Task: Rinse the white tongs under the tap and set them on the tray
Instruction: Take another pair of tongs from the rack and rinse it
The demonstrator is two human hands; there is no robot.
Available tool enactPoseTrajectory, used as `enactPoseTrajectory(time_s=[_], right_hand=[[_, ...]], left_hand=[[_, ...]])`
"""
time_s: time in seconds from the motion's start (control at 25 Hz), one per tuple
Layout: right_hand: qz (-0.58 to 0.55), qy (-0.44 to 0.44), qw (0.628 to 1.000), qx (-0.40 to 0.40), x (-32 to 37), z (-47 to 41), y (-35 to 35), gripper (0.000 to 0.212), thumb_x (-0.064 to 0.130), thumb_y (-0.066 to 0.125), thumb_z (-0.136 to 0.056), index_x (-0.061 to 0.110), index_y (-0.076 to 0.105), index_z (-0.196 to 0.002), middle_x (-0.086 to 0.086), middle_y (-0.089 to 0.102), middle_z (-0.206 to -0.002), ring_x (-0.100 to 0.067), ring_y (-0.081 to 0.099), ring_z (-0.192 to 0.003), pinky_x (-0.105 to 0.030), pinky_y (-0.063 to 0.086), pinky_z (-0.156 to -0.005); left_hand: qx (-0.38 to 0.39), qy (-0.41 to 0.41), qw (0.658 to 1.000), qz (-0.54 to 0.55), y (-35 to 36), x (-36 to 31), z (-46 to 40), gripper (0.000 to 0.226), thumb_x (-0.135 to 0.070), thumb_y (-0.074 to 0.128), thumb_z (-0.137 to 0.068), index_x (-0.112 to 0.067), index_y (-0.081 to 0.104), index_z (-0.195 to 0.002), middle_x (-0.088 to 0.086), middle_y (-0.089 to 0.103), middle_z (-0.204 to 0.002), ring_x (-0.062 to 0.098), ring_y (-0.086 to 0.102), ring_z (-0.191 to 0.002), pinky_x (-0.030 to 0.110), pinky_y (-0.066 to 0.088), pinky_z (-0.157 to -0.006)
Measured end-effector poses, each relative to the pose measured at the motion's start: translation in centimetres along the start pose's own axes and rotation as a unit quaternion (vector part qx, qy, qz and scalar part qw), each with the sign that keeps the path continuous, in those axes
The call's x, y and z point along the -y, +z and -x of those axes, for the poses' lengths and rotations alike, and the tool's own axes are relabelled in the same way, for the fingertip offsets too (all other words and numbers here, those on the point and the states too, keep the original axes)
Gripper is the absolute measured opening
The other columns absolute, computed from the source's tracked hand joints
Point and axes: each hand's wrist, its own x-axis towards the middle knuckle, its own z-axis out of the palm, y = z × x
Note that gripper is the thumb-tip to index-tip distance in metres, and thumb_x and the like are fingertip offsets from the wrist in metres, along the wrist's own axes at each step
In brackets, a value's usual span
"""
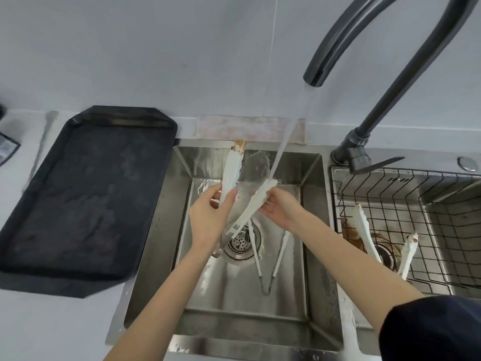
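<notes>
I hold a pair of white tongs (232,169) spread over the left steel sink (182,194). My left hand (209,214) grips one arm, whose raised tip is stained brown. My right hand (279,207) grips the other arm, and its tip sits in the water stream (282,144) falling from the dark tap (316,74). Left of the sink the black tray (86,194) lies on the counter with nothing on it.
A second pair of white tongs (270,256) lies in the left sink near the drain (242,239). Another stained pair (364,230) rests in the wire basket (416,204) of the right sink. The tap's base and lever (361,157) stand between the two sinks.
</notes>
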Motion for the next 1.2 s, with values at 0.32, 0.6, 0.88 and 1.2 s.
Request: enactPoseTrajectory(time_s=[0.32, 0.6, 0.88, 1.2], right_hand=[[-0.141, 0.020, 0.990, -0.002, 1.1, -1.5, 1.1, 0.027, 0.034, 0.044, -0.097, 0.012, 0.049, -0.082, -0.008, 0.048, -0.072, -0.019, 0.057, -0.069, -0.029, 0.051, -0.063], [-0.142, 0.008, 0.990, -0.003, 2.7, -1.4, 2.1, 0.038, 0.041, 0.049, -0.093, 0.016, 0.045, -0.065, 0.003, 0.048, -0.035, -0.007, 0.045, -0.031, -0.015, 0.041, -0.036], [-0.197, -0.023, 0.977, 0.072, 2.7, -0.4, 0.9, 0.039, 0.026, 0.029, -0.102, 0.009, 0.058, -0.082, 0.001, 0.058, -0.053, -0.008, 0.053, -0.041, -0.017, 0.049, -0.045], [-0.041, -0.105, 0.992, 0.059, 2.8, 1.6, 0.9, 0.006, 0.018, 0.052, -0.094, 0.014, 0.055, -0.090, 0.002, 0.054, -0.069, -0.005, 0.053, -0.048, -0.017, 0.047, -0.048]], left_hand=[[0.022, -0.145, 0.984, 0.100, 0.7, 1.0, -0.6, 0.027, -0.034, 0.055, -0.089, -0.010, 0.057, -0.075, -0.002, 0.046, -0.062, 0.011, 0.039, -0.056, 0.019, 0.035, -0.059], [0.100, -0.338, 0.909, 0.221, 1.4, 2.9, 0.3, 0.031, -0.034, 0.043, -0.096, -0.011, 0.065, -0.095, -0.004, 0.060, -0.063, 0.007, 0.051, -0.049, 0.016, 0.045, -0.043], [0.151, -0.361, 0.886, 0.248, 2.6, 3.0, 1.4, 0.035, -0.032, 0.039, -0.097, -0.012, 0.065, -0.088, 0.003, 0.062, -0.067, 0.008, 0.057, -0.044, 0.015, 0.048, -0.040], [0.200, -0.347, 0.878, 0.264, 3.6, 2.7, 1.8, 0.032, -0.027, 0.035, -0.099, -0.004, 0.054, -0.112, 0.005, 0.068, -0.086, 0.008, 0.069, -0.054, 0.019, 0.057, -0.051]])
